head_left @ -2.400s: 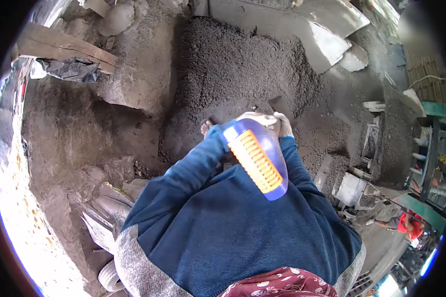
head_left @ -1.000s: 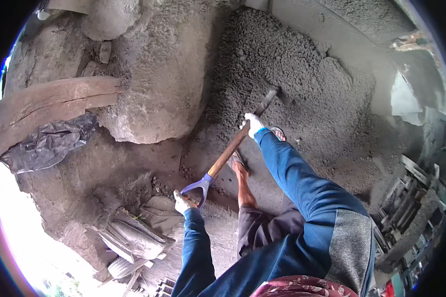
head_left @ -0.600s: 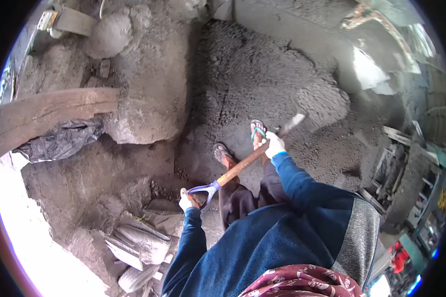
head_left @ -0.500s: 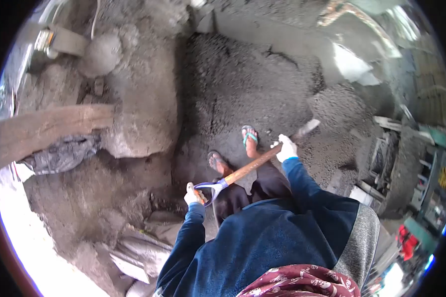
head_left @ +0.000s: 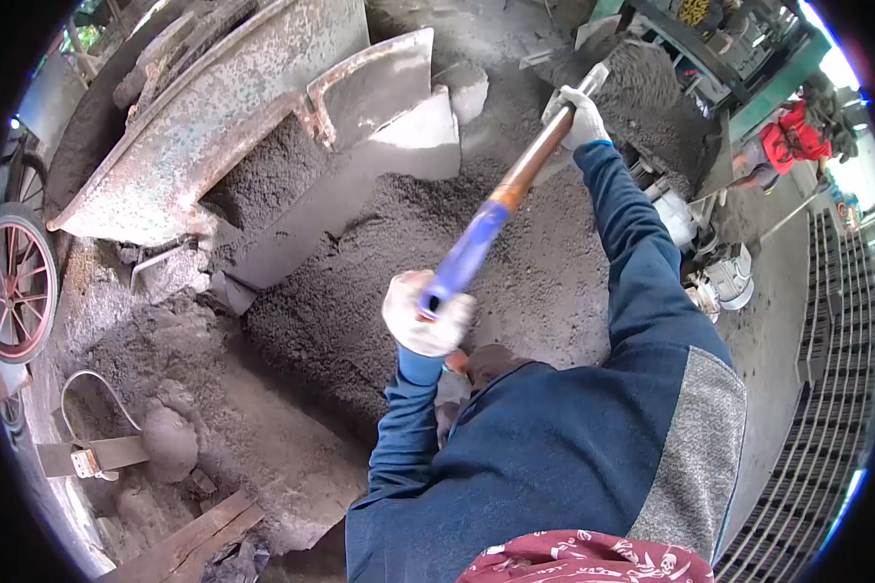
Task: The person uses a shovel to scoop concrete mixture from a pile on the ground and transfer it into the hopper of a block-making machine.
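I hold a shovel (head_left: pixel 529 167) with a wooden shaft and a blue grip, slanting away to the upper right. My left hand (head_left: pixel 426 316), in a pale glove, is closed round the blue grip at the near end. Farther out, my right hand (head_left: pixel 577 119), gloved too, is wrapped round the shaft close to its metal socket. Beyond the socket, a heap of dark grey, grainy material (head_left: pixel 640 76) covers the blade. More of this loose grey mix (head_left: pixel 360 277) lies on the ground below the shaft.
A rusty, mix-crusted metal trough (head_left: pixel 233 107) stands at upper left, near a spoked wheel (head_left: pixel 17 282). A wooden beam (head_left: pixel 190 544) lies lower left. At right are a person in red (head_left: pixel 795 136), a green-framed machine (head_left: pixel 763 107) and rows of grey blocks (head_left: pixel 817 389).
My view has swung to the right. The shovel has lifted and now points farther up and away, with both hands still on it. The trough and the person in red show more fully.
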A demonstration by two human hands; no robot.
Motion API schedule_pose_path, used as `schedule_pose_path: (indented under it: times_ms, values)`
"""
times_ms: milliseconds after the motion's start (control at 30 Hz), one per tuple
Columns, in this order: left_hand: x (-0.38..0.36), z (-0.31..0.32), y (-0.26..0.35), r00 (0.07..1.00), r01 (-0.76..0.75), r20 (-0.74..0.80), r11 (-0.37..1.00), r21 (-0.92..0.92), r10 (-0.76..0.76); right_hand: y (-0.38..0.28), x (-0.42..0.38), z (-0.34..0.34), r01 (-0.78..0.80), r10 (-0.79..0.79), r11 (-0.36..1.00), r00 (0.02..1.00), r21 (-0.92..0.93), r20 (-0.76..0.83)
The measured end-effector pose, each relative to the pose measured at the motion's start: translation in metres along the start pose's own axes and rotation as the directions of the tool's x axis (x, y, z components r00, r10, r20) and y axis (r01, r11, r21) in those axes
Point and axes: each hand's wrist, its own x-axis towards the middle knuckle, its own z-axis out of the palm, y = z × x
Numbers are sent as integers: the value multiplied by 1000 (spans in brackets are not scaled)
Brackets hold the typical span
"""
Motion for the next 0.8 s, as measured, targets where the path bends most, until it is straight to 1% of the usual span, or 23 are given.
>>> schedule_pose_path:
  times_ms: [33,67,100,167,200,233,267,300,333,367,400,433,500,533,567,633,667,700,733,767,800]
  values:
    - [13,-4,14,961,-266,78,964,-2,266,-14,-15,13,32,-30,998,999,60,-27]
    - [19,-10,34,913,-408,-4,912,-28,408,-20,-31,21,-13,4,995,996,97,85]
    - [8,-26,41,910,-406,92,914,3,404,-24,-55,37,-87,54,984,978,158,202]
    - [-18,-68,46,925,-358,139,934,7,354,-11,-94,69,-87,71,995,970,58,233]
    - [-38,-90,47,967,-237,81,969,-67,242,7,-112,84,-102,83,992,966,68,243]
    - [-62,-116,49,994,-105,15,986,-130,108,29,-134,104,-146,91,980,936,137,341]
    - [-82,-153,58,991,134,-14,987,-91,-136,54,-158,121,-180,135,974,948,138,288]
    - [-105,-189,79,919,381,-76,922,-66,-386,84,-179,137,-236,201,963,950,127,238]
    - [-114,-212,108,863,430,-259,900,-73,-434,117,-195,147,-353,327,930,921,100,210]
    - [-118,-232,136,779,468,-429,880,-85,-456,158,-211,155,-452,414,873,885,181,215]
    - [-127,-260,153,834,420,-411,907,40,-368,193,-237,166,-573,528,802,812,168,248]
    - [-132,-285,171,890,353,-362,922,159,-279,224,-266,180,-670,618,725,735,159,277]
    - [-117,-302,222,919,382,-282,802,459,-277,294,-320,200,-849,802,481,527,219,281]
    - [-105,-279,231,876,423,-431,776,468,-218,333,-340,202,-919,883,306,371,247,287]
    - [-97,-283,244,934,357,-248,716,600,-257,370,-363,199,-953,933,127,209,275,294]
    - [-89,-274,240,938,244,-30,599,763,-344,432,-393,192,-971,985,-97,-62,219,158]
    - [-82,-266,229,905,197,72,563,803,-420,452,-405,187,-982,984,-147,-133,116,120]
    - [-80,-252,209,845,240,84,516,822,-528,465,-411,185,-980,977,-197,-196,10,79]
    - [-78,-238,189,773,270,95,461,845,-627,476,-406,180,-936,966,-251,-260,-245,6]
    - [-89,-224,165,665,389,22,371,843,-746,485,-396,172,-823,949,-306,-306,-478,-81]
    - [-125,-214,139,548,581,-139,255,773,-825,504,-381,158,-708,937,-319,-338,-630,-94]
